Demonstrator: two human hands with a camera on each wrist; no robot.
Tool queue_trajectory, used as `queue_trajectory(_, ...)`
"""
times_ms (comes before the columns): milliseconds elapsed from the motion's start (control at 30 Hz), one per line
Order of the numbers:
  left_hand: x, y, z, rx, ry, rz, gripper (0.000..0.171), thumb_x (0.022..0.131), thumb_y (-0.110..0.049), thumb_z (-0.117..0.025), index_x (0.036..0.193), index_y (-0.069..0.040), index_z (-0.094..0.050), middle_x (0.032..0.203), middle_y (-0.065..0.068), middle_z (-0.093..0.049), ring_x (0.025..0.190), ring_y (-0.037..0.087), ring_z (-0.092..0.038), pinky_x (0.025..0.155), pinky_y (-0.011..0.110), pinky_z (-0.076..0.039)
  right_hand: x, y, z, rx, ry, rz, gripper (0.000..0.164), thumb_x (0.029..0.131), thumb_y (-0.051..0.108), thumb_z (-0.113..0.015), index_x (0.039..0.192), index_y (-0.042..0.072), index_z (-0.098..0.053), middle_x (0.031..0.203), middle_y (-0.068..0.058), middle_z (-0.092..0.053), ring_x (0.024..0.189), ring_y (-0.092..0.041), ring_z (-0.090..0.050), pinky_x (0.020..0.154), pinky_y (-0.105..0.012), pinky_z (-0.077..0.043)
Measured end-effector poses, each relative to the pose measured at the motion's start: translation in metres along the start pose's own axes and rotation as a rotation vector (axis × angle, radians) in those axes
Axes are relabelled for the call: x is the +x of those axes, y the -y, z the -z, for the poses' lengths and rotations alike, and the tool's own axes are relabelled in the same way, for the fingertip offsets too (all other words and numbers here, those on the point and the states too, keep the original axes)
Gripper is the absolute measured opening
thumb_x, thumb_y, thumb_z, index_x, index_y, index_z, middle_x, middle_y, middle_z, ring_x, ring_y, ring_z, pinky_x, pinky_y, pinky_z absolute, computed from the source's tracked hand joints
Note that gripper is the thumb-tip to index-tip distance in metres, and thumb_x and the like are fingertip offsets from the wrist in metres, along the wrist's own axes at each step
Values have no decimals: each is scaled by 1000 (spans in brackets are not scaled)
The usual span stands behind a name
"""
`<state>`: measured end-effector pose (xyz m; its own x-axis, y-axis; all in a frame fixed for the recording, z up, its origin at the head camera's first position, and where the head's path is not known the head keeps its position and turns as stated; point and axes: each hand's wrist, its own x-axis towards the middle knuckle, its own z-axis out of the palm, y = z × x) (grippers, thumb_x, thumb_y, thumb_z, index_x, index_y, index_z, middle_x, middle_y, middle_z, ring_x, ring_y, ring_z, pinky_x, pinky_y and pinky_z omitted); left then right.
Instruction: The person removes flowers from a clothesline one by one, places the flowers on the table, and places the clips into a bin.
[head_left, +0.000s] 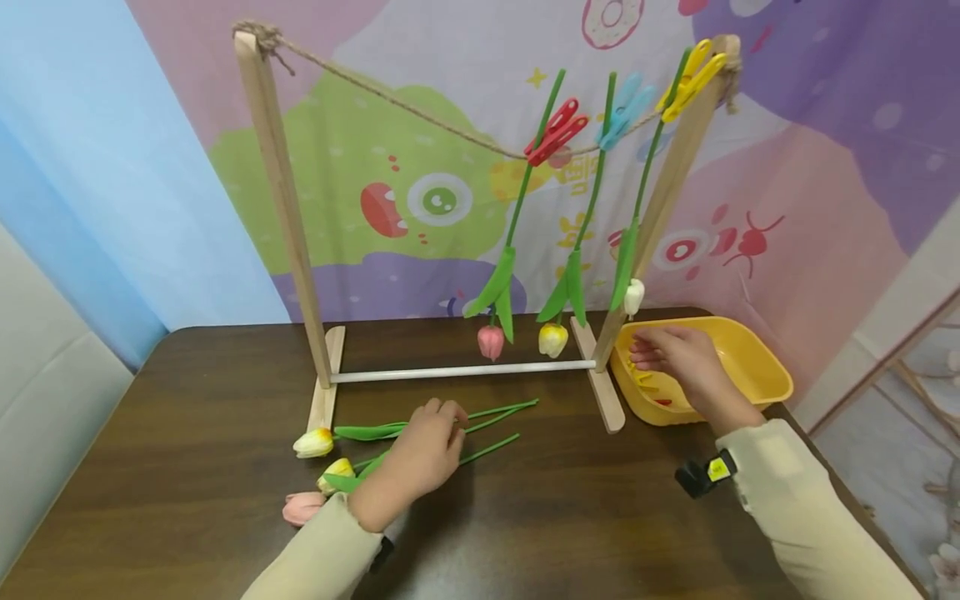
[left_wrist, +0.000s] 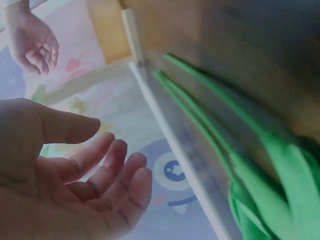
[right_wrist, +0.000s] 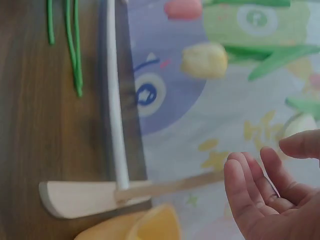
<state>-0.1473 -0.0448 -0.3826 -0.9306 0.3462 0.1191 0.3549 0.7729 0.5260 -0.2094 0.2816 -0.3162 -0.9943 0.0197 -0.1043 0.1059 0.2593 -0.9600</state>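
Note:
My left hand (head_left: 423,454) is over the tulips lying on the table, its fingers loosely bent and nothing in its grasp; in the left wrist view green stems (left_wrist: 200,115) run beside it. These lying flowers have a yellow-white head (head_left: 313,443), another yellow-white head and a pink head (head_left: 303,508). My right hand (head_left: 686,360) hovers over the near side of the yellow basin (head_left: 757,367), fingers relaxed and holding nothing. Above it a white tulip (head_left: 633,297) hangs upside down from a yellow clothespin (head_left: 693,83). A yellow-white tulip (head_left: 552,340) and a pink tulip (head_left: 491,342) hang beside it.
A twine line (head_left: 390,98) sags between two wooden posts (head_left: 281,192), joined low down by a white rod (head_left: 465,372). Blue (head_left: 624,112) and red (head_left: 555,133) clothespins grip the other two stems. Yellow and red pieces lie in the basin. A printed cloth hangs behind.

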Motion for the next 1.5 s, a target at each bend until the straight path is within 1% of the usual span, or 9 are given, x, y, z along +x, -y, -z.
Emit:
queue_trajectory(200,1,-5,14,-99,-13,15,14,91,-8,-56,102,0,-59,86,8,-54,80,21,-52,71,35,-44,-10,18,-13,11,29,49,34,95,22,-52,108,-10,-53,75,11,-66,72,-4,-65,70,-19,-54)
queue_trajectory(367,2,-8,23,-162,-23,49,17,92,-13,-56,105,-4,-59,94,8,-57,90,23,-57,78,38,-48,-17,30,-24,-7,39,66,40,95,23,-52,111,-13,-51,75,9,-66,72,-6,-65,71,-20,-54)
queue_trajectory(433,3,-9,27,-178,-41,52,17,92,-14,-56,106,-4,-59,95,7,-58,90,22,-57,79,37,-48,-19,34,-27,-19,48,82,39,95,24,-53,110,-12,-53,75,9,-66,72,-7,-65,71,-20,-54)
queue_trajectory(533,6,-9,33,-195,-84,43,16,91,-14,-57,104,-5,-60,92,5,-57,85,18,-55,77,34,-47,-21,42,-31,-7,54,116,36,94,26,-55,106,-7,-56,77,8,-67,73,-8,-65,72,-21,-54)
queue_trajectory(667,9,-9,43,-228,-152,28,17,91,-16,-56,104,-5,-60,90,5,-56,81,16,-52,75,32,-45,-23,55,-36,53,57,160,30,92,28,-60,102,0,-60,80,5,-69,73,-9,-66,73,-21,-54)
queue_trajectory(933,16,-15,59,-385,-265,5,19,93,-17,-54,109,-5,-57,100,7,-56,90,18,-55,78,34,-49,-25,84,-50,199,62,239,17,90,21,-62,97,6,-63,79,2,-70,71,-9,-68,72,-23,-55)
queue_trajectory(1133,25,-25,68,-447,-359,-19,17,93,-16,-54,107,-6,-57,99,7,-56,85,17,-52,75,31,-43,-24,103,-57,272,40,316,7,91,16,-61,92,11,-67,79,2,-71,70,-11,-68,73,-22,-55)
queue_trajectory(1333,35,-33,76,-512,-375,-23,18,94,-17,-53,107,-5,-57,101,8,-56,88,19,-52,77,30,-41,-22,123,-61,386,34,413,8,90,10,-61,90,9,-69,78,-1,-71,69,-12,-68,72,-23,-55)
queue_trajectory(1500,43,-38,81,-554,-390,-26,19,94,-17,-52,107,-5,-57,103,8,-56,93,20,-54,80,30,-43,-20,139,-66,418,18,461,10,91,7,-58,91,8,-68,77,-2,-70,70,-13,-68,72,-24,-55)
